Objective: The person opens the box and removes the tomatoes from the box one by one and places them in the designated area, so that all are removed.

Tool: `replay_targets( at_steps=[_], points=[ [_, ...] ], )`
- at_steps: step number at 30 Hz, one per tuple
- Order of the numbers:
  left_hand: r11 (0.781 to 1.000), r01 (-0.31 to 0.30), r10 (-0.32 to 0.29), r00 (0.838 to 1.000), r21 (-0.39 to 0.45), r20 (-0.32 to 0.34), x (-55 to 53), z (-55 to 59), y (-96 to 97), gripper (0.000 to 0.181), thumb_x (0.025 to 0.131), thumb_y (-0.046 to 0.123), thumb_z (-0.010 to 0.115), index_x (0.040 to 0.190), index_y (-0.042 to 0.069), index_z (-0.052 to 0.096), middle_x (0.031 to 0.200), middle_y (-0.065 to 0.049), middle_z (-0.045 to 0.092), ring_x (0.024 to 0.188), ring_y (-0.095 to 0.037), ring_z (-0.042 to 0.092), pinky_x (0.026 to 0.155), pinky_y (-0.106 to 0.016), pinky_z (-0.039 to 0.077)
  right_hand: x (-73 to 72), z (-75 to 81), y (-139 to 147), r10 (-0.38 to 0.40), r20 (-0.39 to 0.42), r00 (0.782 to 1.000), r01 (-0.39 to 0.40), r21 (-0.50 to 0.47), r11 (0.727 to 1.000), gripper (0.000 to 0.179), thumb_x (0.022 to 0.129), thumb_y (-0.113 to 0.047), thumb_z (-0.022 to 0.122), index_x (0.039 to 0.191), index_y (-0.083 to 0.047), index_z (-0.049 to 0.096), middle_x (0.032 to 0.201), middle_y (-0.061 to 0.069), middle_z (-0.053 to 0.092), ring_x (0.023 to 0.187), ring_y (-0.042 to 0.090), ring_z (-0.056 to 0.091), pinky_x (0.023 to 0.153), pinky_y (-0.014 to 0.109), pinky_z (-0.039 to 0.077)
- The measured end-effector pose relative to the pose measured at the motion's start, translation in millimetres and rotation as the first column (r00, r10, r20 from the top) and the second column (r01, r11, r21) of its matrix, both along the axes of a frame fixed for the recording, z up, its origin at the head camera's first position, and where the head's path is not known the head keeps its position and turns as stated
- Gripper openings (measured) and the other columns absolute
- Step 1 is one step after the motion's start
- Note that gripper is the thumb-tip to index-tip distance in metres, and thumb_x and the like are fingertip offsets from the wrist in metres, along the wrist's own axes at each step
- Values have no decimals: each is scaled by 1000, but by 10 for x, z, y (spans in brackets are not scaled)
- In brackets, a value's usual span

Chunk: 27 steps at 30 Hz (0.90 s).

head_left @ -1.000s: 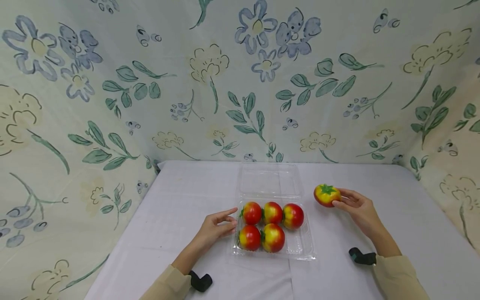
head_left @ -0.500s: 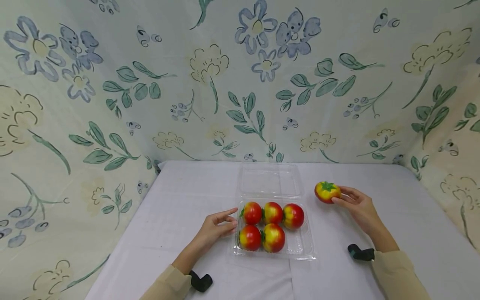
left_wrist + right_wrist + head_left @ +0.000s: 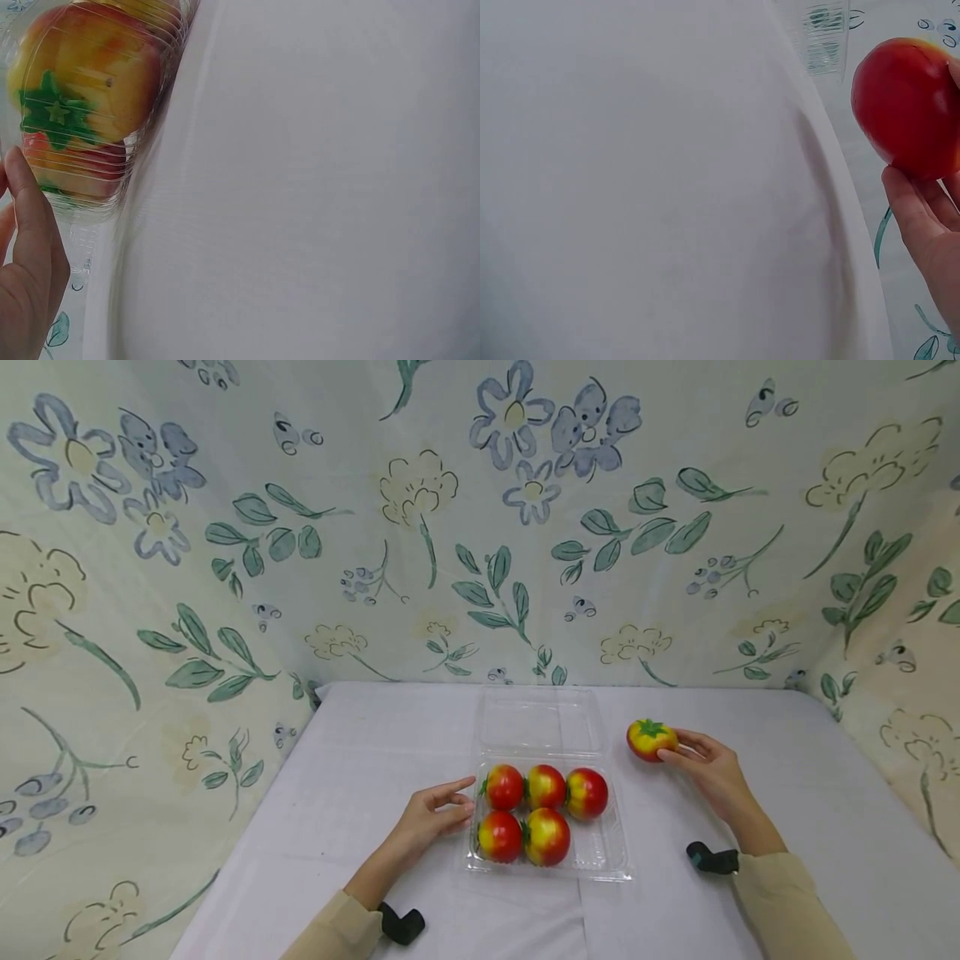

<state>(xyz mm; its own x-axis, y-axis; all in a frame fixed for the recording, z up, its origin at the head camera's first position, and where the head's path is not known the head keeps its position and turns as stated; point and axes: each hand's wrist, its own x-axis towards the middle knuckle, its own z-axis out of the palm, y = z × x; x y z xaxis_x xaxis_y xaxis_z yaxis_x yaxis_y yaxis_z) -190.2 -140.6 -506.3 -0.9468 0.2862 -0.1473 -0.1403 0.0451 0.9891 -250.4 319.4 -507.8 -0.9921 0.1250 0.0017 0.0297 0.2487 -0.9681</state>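
My right hand (image 3: 711, 774) pinches a glossy red-and-yellow tomato (image 3: 647, 742) with a green star-shaped calyx facing up, to the right of a clear plastic clamshell box. In the right wrist view the tomato (image 3: 904, 109) shows its red side, fingertips under and behind it. My left hand (image 3: 429, 814) rests its fingertips at the left wall of the clamshell box (image 3: 592, 847), fingers fairly straight. Several similar tomatoes (image 3: 547, 836) lie in the box, three in the far row and two in the near row; the near right spot holds none.
The box's clear lid (image 3: 536, 722) lies folded back on the white-covered table (image 3: 390, 735). A flower-patterned cloth (image 3: 420, 543) hangs behind and at the sides. Black wrist mounts (image 3: 403, 925) stick out from both sleeves.
My right hand has moved slightly away from me and a touch left, and the tomato in it is tipped so its calyx faces more upward. My left hand stays put.
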Motion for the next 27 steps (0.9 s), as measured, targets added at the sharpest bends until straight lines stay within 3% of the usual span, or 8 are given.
replay_targets(
  at_steps=[12,27],
  points=[
    [1000,2,-2,1000,4,-3,-5,-6,7,48,94,14,71,139,5,59,100,-9,64,84,-16,68,80,-28,58,-69,-85,19,-13,73,997,15,-30,999,81,84,-42,79,147,-3,44,152,22,36,129,29,42,90,11,47],
    [1000,5,-5,1000,10,-3,-8,-17,-3,48,93,13,71,139,5,58,101,-10,63,85,-18,68,81,-28,58,-107,-121,39,17,117,993,-4,-109,994,77,87,-33,79,148,-3,42,154,21,33,131,27,38,88,9,48]
  ],
)
